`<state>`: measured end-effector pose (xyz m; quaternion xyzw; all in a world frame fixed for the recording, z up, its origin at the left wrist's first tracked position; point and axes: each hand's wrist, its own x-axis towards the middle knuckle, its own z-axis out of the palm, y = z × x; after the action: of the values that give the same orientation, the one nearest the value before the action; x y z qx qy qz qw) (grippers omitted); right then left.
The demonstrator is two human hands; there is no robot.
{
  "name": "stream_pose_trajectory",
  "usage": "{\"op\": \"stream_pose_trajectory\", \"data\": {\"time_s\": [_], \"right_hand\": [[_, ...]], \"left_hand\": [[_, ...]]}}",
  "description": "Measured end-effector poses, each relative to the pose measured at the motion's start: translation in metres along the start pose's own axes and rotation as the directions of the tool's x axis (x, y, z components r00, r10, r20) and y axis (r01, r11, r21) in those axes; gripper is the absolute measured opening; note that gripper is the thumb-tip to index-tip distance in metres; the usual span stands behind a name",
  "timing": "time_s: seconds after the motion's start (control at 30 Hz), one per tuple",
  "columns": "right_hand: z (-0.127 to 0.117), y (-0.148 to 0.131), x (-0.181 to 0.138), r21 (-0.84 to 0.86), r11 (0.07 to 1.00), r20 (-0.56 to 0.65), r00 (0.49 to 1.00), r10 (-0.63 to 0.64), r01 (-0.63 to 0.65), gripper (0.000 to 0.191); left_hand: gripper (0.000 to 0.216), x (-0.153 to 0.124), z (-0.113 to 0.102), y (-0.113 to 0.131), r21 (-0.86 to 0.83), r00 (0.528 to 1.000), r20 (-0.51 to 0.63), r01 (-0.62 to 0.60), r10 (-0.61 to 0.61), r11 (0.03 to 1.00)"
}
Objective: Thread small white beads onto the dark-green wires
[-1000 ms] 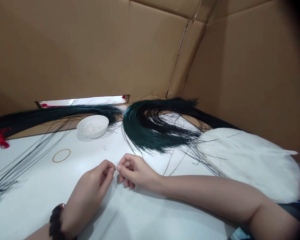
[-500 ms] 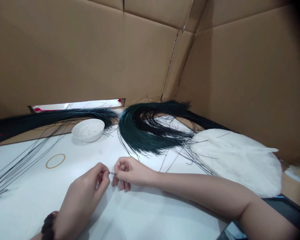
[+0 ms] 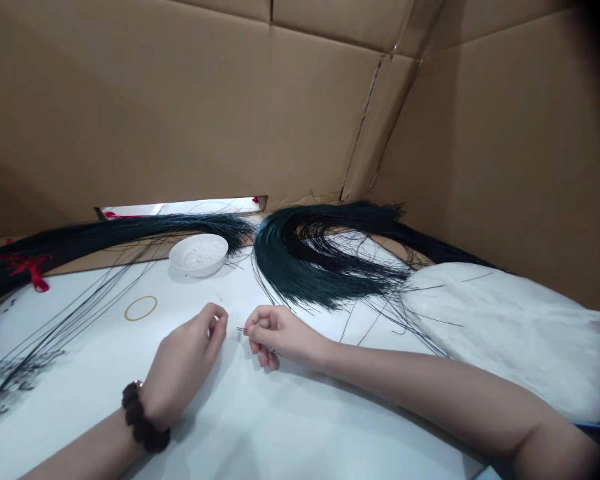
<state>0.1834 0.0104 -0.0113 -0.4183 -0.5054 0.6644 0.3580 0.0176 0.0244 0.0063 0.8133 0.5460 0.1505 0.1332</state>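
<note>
Dark strands (image 3: 241,329) are pinched between thumb and finger of the right hand (image 3: 277,335), their ends pointed toward the nearby left hand (image 3: 183,357), which is curled; whether anything is held there cannot be told.

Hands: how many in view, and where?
2: the left hand, left of centre, dark band at the wrist; the right hand, near centre, apart from it, pinching thin dark strands. Any behind the cardboard would be hidden.

Two hands (image 3: 185,360) (image 3: 290,337), one bowl (image 3: 197,271), one bracelet (image 3: 145,428), one tan ring (image 3: 135,320)
</note>
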Motion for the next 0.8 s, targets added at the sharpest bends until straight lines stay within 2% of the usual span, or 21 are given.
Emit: {"op": "stream_pose_trajectory", "data": {"time_s": [0.13, 0.37, 0.57, 0.8], "right_hand": [[0.001, -0.002, -0.002, -0.001, 1.0, -0.022, 1.0, 0.004, -0.004, 0.002], [0.002, -0.001, -0.003, -0.001, 1.0, -0.01, 1.0, -0.028, 0.028, 0.002], [0.002, 0.0, -0.002, -0.009, 1.0, -0.016, 1.0, -0.02, 0.02, 0.003], [0.001, -0.001, 0.001, 0.02, 1.0, -0.02, 1.0, 0.001, 0.0, 0.003]], "left_hand": [[0.023, 0.019, -0.001, -0.017, 0.137, 0.997, -0.074, 0.038, -0.028, 0.99], [0.027, 0.039, 0.006, -0.019, 0.327, 0.993, -0.082, -0.053, 0.084, 0.944], [0.028, 0.046, 0.005, -0.02, 0.387, 0.985, -0.028, -0.146, 0.17, 0.91], [0.025, 0.044, 0.001, -0.023, 0.412, 0.987, -0.027, -0.132, 0.157, 0.901]]}}
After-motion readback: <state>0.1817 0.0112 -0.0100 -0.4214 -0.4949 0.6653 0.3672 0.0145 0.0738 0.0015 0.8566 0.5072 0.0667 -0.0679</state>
